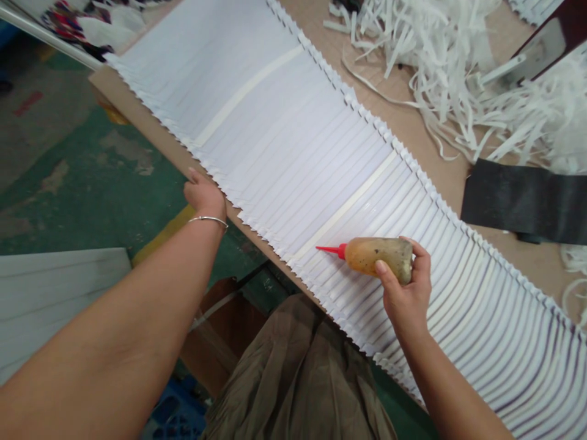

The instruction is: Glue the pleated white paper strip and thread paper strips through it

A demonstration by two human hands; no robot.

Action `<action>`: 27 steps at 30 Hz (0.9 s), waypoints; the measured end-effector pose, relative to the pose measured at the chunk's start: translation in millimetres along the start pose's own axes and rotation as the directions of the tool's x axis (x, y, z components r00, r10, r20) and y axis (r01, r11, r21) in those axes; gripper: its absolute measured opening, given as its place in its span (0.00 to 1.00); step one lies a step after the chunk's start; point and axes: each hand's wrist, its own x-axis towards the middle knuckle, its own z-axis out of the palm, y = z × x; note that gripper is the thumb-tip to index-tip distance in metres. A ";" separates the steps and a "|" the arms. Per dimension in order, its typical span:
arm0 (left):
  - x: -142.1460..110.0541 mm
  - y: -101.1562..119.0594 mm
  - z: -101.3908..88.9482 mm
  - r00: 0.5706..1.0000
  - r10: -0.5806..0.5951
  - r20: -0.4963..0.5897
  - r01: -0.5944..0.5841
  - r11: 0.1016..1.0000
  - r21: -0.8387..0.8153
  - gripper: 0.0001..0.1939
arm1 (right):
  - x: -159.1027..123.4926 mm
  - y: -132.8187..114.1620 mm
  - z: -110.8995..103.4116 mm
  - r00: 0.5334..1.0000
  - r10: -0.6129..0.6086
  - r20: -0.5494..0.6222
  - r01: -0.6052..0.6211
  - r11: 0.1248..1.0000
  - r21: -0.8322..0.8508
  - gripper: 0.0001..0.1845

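Observation:
My right hand (413, 284) is closed around a squeeze bottle (378, 253) of yellowish, murky liquid with a red pointed nozzle. The bottle is tilted on its side, its tip pointing left over a long row of overlapping white sheets (257, 140) with jagged ends. Near that tip, a cream strip (348, 201) lies across the row. My left hand (205, 194), a bangle at its wrist, is at the table's near edge beside the sheet ends. Most of its fingers are hidden, so its grip does not show.
A heap of loose white strips (440, 67) covers the far right of the brown table (452, 177). By it lie a black flat piece (523, 198) and a dark red object (554, 43). Below the near edge are a blue crate (177, 409) and the green floor (92, 177).

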 end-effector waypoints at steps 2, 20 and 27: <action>0.2 -0.5 0.3 1.000 0.000 -0.003 0.000 1.000 0.007 0.35 | -10.4 -2.0 2.7 0.999 -0.007 0.034 0.008 0.999 -0.042 0.37; 3.7 -2.3 0.2 0.999 -0.011 -0.045 0.014 0.997 0.073 0.33 | 72.6 -46.3 -28.6 0.864 -0.320 -0.389 0.414 0.891 0.185 0.30; -2.4 5.1 -4.1 0.998 -0.010 -0.067 0.018 0.993 0.118 0.29 | 182.1 -27.3 -36.5 0.951 0.025 -0.310 0.154 0.828 0.539 0.22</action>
